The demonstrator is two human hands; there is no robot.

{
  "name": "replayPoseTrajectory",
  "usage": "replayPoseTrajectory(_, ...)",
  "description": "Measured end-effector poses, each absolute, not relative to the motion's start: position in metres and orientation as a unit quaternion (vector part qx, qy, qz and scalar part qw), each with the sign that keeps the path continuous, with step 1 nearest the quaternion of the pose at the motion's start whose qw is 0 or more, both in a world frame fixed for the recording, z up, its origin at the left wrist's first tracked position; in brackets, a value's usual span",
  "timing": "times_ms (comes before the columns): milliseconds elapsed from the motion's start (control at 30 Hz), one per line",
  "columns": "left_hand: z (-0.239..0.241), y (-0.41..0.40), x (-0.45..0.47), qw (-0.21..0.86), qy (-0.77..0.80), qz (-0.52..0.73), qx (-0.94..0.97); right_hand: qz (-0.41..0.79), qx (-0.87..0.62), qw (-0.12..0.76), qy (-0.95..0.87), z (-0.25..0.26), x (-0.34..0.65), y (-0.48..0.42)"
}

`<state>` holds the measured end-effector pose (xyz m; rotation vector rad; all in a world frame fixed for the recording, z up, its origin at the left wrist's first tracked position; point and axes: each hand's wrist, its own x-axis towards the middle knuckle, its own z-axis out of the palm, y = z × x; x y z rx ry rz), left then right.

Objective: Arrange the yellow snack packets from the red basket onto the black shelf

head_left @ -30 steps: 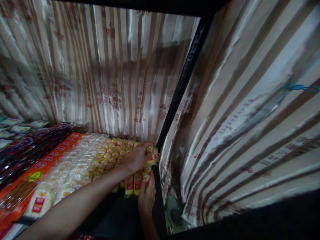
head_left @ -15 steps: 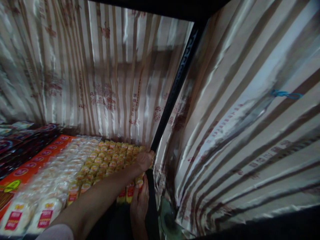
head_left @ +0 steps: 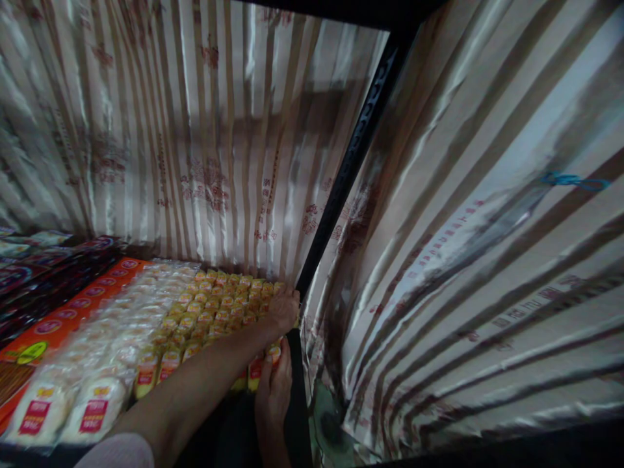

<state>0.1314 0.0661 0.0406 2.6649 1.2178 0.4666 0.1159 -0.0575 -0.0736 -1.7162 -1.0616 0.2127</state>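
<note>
Yellow packet (head_left: pixel 273 353) at near right end of the yellow block (head_left: pixel 214 305), which spreads toward 10 o'clock. Right hand (head_left: pixel 273 387) is nearer, at 6 o'clock: half-closed, thumb on packet's left, fingers on its right, packet between. Its long axis hidden; front-row neighbours, e.g. red-labelled packet (head_left: pixel 147 372), stand upright. Left hand (head_left: pixel 283 311) at about 12 to 1 o'clock, bent over the far right corner; grip can't be told. Yellow pieces individually wrapped. Outward, 9 o'clock: white cakes (head_left: pixel 92 409) in clear wrappers, then orange package (head_left: pixel 97 292). Dark shelf (head_left: pixel 299 383) underneath; black post (head_left: pixel 341 188) at 1 o'clock.
</note>
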Motion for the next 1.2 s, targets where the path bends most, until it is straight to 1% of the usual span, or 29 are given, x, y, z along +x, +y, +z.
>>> replayPoseTrajectory(67,0.047,0.060,0.125,0.092,0.409,0.174,0.891,0.096,-0.719,0.525,-0.445,-0.073,0.117,-0.057)
replayPoseTrajectory(167,0.051,0.038,0.108,0.130,0.418,0.261,0.860,0.099,-0.719,0.522,-0.448,-0.074,0.119,-0.056)
replayPoseTrajectory(300,0.030,-0.018,0.066,0.199,0.463,0.375,0.778,0.076,-0.704,0.516,-0.482,-0.078,0.121,-0.056)
replayPoseTrajectory(367,0.012,-0.047,0.035,0.186,0.484,0.406,0.753,0.074,-0.709,0.520,-0.471,-0.077,0.120,-0.056)
replayPoseTrajectory(433,-0.003,-0.066,-0.002,0.134,0.520,0.418,0.733,0.084,-0.716,0.525,-0.452,-0.074,0.118,-0.058)
replayPoseTrajectory(567,-0.016,-0.071,-0.078,-0.037,0.592,0.380,0.709,0.101,-0.719,0.528,-0.441,-0.068,0.117,-0.058)
replayPoseTrajectory(700,-0.014,-0.053,-0.123,-0.114,0.604,0.289,0.733,0.091,-0.714,0.530,-0.449,-0.068,0.117,-0.056)
replayPoseTrajectory(800,-0.012,-0.044,-0.134,-0.140,0.605,0.242,0.745,0.092,-0.715,0.528,-0.449,-0.068,0.117,-0.055)
replayPoseTrajectory(900,-0.011,-0.042,-0.136,-0.148,0.598,0.220,0.756,0.101,-0.717,0.528,-0.444,-0.066,0.116,-0.056)
replayPoseTrajectory(1200,-0.015,-0.043,-0.144,-0.119,0.578,0.247,0.769,0.111,-0.718,0.525,-0.443,-0.063,0.117,-0.055)
